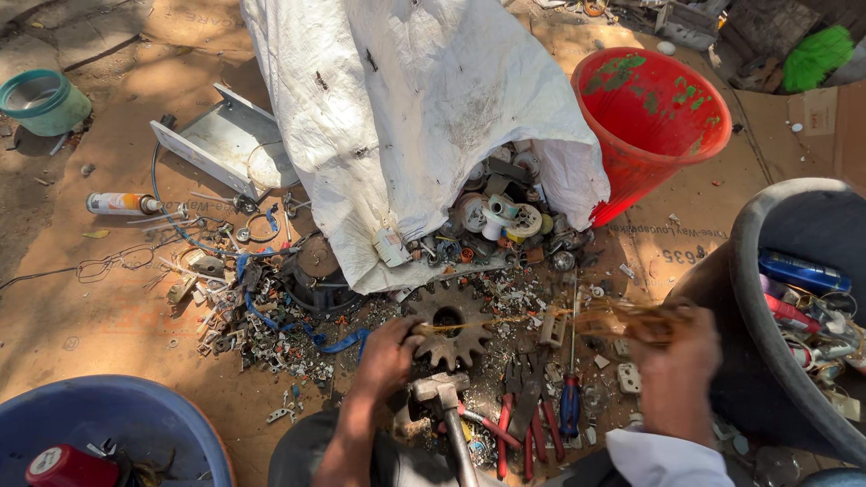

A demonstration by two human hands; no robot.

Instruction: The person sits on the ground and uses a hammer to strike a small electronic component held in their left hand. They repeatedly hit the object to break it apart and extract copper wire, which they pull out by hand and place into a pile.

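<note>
Your left hand [386,356] rests at the near left edge of a rusty gear [448,323] lying on the floor among scrap, fingers curled in a closed grip on the end of a thin copper wire [505,319]. The wire runs right, over the gear, to your right hand [672,370] (blurred), whose grip is closed on a tangle of wire. A hammer [440,390] and red pliers [519,424] lie just near of the gear. A white sack [406,117] spills parts beyond it; a red bucket [651,117] stands far right.
</note>
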